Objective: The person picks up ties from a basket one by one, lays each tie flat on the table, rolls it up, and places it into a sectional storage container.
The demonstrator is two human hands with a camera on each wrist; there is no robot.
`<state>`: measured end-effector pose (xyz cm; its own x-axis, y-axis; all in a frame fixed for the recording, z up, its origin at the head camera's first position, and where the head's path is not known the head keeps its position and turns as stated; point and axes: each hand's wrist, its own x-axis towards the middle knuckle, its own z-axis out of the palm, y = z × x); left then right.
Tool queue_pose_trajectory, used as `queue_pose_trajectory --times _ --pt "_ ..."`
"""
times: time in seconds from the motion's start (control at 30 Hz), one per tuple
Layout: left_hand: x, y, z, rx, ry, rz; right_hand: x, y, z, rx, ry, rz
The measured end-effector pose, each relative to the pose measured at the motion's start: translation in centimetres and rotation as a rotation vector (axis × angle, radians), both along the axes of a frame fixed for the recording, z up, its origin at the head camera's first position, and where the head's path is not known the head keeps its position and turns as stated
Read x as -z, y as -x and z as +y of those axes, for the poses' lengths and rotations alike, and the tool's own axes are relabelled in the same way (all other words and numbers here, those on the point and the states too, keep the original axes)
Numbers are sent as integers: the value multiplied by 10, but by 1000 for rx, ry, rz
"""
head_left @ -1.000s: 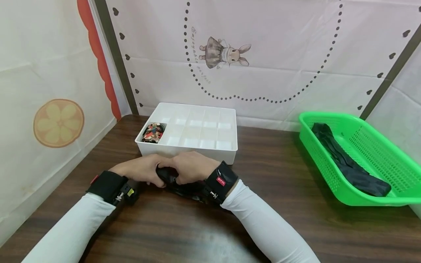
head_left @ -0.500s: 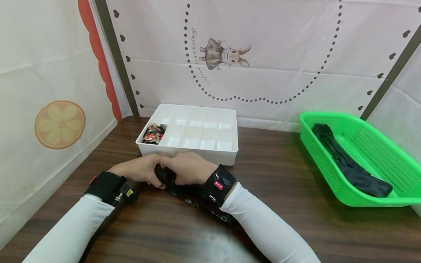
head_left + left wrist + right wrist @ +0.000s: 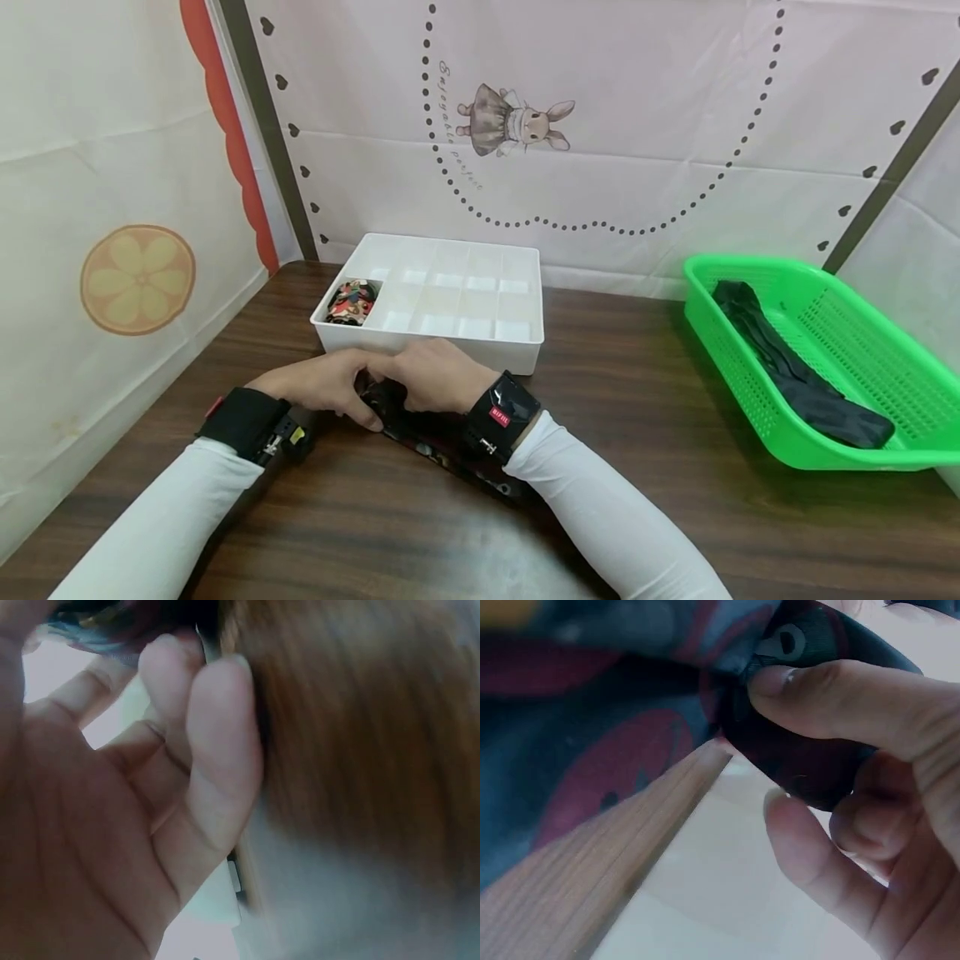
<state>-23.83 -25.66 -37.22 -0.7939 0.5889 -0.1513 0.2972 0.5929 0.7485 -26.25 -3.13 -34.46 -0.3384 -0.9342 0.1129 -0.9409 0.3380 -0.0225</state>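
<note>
A dark patterned cloth (image 3: 442, 446), black with red and pale marks, lies on the brown table (image 3: 615, 392) in front of a white divided box (image 3: 480, 342). Both hands meet at its rolled end. My left hand (image 3: 330, 392) curls its fingers round the roll (image 3: 112, 622). My right hand (image 3: 431, 379) pinches the rolled end (image 3: 802, 735) between thumb and fingers. The flat tail of the cloth runs back under my right wrist. One front-left compartment of the box holds a rolled red patterned cloth (image 3: 351, 302).
A green plastic basket (image 3: 750, 392) at the right edge holds a long black cloth (image 3: 795, 375). Printed fabric walls close in the back and left side. Bare table lies between box and basket and in front of my arms.
More of the cloth's flat patterned tail now shows beside my right wrist. Both hands stay on the roll at the same spot.
</note>
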Motion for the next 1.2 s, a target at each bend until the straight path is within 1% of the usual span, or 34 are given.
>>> queue_pose_trajectory --times 0.13,0.2,0.27,0.33,0.47,0.6,0.67,0.7,0.77,0.8,0.83,0.93,1.0,1.03,1.1,1.2 --pt "-1 1 0 11 31 15 -5 -1 1 7 -59 -81" --pt "-1 2 2 27 42 40 -8 -1 2 14 -92 -127" --pt "-1 3 3 41 50 79 -11 -1 3 22 -114 -148" --pt "-1 4 5 48 64 120 -11 -1 4 20 -123 -128" --pt "1 6 4 44 69 143 -6 0 4 4 -81 -38" --pt "2 6 1 56 2 115 2 -1 4 2 -16 88" --pt "2 5 0 68 -27 82 6 -2 4 -3 -3 119" --pt "2 4 -1 73 -31 67 7 -2 4 -7 -3 117" --pt "2 2 -2 80 -35 39 7 -4 5 -17 -12 76" --pt "2 1 -2 81 -30 39 6 -4 5 -18 -19 34" --pt "2 1 -2 82 -22 50 4 -4 6 -18 -26 -15" --pt "0 2 1 97 -9 120 -4 -4 9 -22 -50 -147" --pt "0 3 3 108 1 161 -7 -5 10 -21 -63 -195" --pt "0 3 3 113 3 168 -8 -6 10 -26 -65 -197" --pt "0 4 3 113 -9 153 -8 -7 10 -23 -55 -163" --pt "0 3 1 92 -42 78 -5 -11 8 -2 -26 -51"
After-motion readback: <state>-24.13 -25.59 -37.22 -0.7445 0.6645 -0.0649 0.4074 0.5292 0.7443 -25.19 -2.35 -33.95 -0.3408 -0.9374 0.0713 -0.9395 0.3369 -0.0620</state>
